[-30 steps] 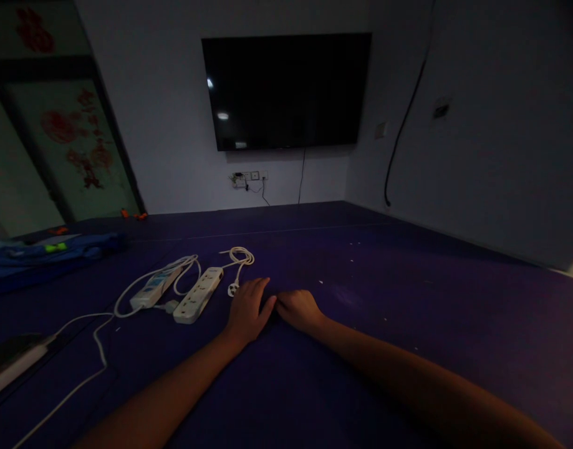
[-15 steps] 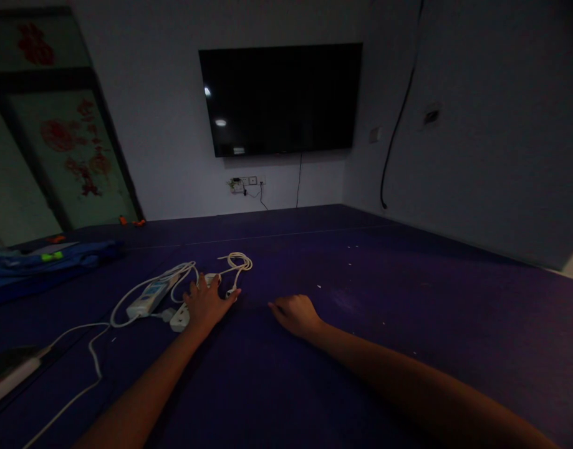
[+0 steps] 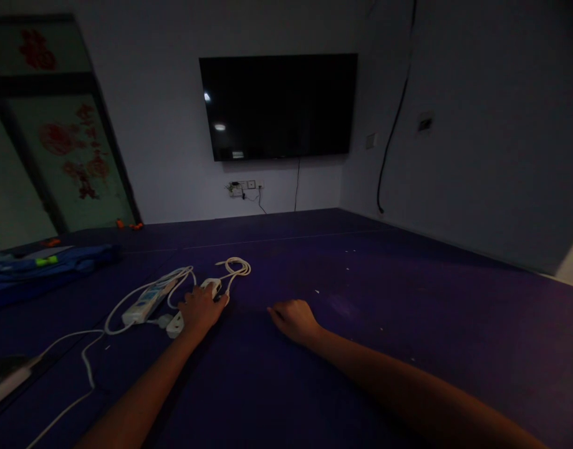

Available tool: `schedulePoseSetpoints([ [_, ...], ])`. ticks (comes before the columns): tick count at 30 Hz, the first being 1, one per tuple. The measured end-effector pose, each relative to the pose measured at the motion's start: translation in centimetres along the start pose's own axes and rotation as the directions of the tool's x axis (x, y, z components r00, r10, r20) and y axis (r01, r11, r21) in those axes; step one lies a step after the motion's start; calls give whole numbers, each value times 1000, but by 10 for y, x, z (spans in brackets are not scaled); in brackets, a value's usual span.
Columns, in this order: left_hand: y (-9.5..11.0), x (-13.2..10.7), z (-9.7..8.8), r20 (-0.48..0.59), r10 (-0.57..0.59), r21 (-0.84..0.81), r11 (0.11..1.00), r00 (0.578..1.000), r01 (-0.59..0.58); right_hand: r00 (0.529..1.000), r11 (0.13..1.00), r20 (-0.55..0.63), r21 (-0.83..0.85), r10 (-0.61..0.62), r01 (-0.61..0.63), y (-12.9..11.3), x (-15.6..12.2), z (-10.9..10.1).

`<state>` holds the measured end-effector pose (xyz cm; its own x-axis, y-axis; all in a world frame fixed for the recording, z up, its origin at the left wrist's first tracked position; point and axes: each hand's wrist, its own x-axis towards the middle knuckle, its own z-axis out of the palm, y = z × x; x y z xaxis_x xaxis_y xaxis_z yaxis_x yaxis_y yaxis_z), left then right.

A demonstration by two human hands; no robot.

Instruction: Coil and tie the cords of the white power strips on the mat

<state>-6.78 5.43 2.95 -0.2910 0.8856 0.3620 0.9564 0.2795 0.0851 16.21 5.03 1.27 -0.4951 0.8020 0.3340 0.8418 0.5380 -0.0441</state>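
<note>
My left hand (image 3: pixel 200 310) lies over a white power strip (image 3: pixel 178 322) on the dark purple floor mat (image 3: pixel 361 299), fingers curled round its middle. The strip's far end pokes out past my fingers, and its coiled white cord (image 3: pixel 237 268) lies just beyond. A second white power strip (image 3: pixel 140 305) with looped cable lies left of it. My right hand (image 3: pixel 293 319) rests on the mat to the right with fingers loosely curled and nothing seen in it.
A black television (image 3: pixel 277 106) hangs on the far wall above a wall socket (image 3: pixel 245 185). A blue bundle (image 3: pixel 38 268) lies at the left. A long white cable (image 3: pixel 80 368) trails toward the near left, by a dark and white object (image 3: pixel 5 380).
My left hand moved left from beside my right hand onto the nearer power strip and closed over it. My right hand stayed put. The camera tilted slightly.
</note>
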Motion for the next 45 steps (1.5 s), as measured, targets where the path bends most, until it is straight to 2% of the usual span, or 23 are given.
schedulePoseSetpoints([
  [5, 4, 0, 3, -8, 61, -36, 997, 998, -61, 995, 995, -42, 52, 93, -91, 4, 2, 2],
  [9, 8, -3, 3, -11, 128, -47, 991, 992, -128, 977, 979, -130, 130, 171, -155, 15, 7, 2],
  [13, 12, -8, 2, -12, 233, -101, 967, 972, -233, 962, 981, -210, 127, 173, -149, 38, 14, 4],
  [15, 16, -11, 2, -9, 311, -150, 939, 950, -309, 967, 990, -222, 99, 124, -104, 50, 17, 6],
  [18, 19, -15, 4, -25, 466, -230, 859, 885, -458, 968, 995, -240, 75, 78, -62, 62, 20, 12],
  [22, 18, -13, 8, -92, 671, -317, 680, 735, -661, 960, 998, -279, 68, 25, -6, 68, 21, 20],
  [24, 16, -9, 10, -125, 722, -331, 616, 680, -715, 958, 997, -288, 72, 14, 6, 69, 20, 22],
  [26, 14, -4, 12, -161, 739, -328, 585, 654, -742, 958, 997, -285, 70, 0, 21, 69, 20, 23],
  [27, 14, -2, 13, -182, 738, -317, 581, 650, -749, 959, 997, -283, 65, -10, 29, 68, 20, 23],
  [29, 15, 1, 15, -218, 707, -288, 612, 673, -736, 958, 998, -284, 43, -30, 44, 66, 21, 21],
  [32, 20, 1, 20, -256, 614, -233, 710, 746, -664, 951, 998, -301, -12, -65, 65, 61, 21, 18],
  [35, 31, -4, 25, -292, 465, -198, 826, 836, -529, 937, 992, -328, -86, -118, 95, 54, 20, 17],
  [38, 48, -16, 26, -301, 365, -220, 872, 881, -437, 911, 968, -335, -151, -239, 199, 47, 17, 19],
  [40, 61, -29, 25, -303, 382, -260, 848, 873, -461, 876, 935, -329, -173, -352, 311, 42, 15, 21],
  [41, 67, -35, 25, -306, 424, -280, 816, 852, -506, 858, 920, -332, -175, -391, 352, 40, 13, 22],
  [43, 77, -47, 23, -306, 551, -302, 717, 776, -628, 837, 907, -348, -157, -422, 391, 36, 11, 21],
  [45, 83, -53, 21, -299, 657, -310, 619, 693, -721, 845, 926, -382, -108, -374, 361, 35, 10, 18],
])
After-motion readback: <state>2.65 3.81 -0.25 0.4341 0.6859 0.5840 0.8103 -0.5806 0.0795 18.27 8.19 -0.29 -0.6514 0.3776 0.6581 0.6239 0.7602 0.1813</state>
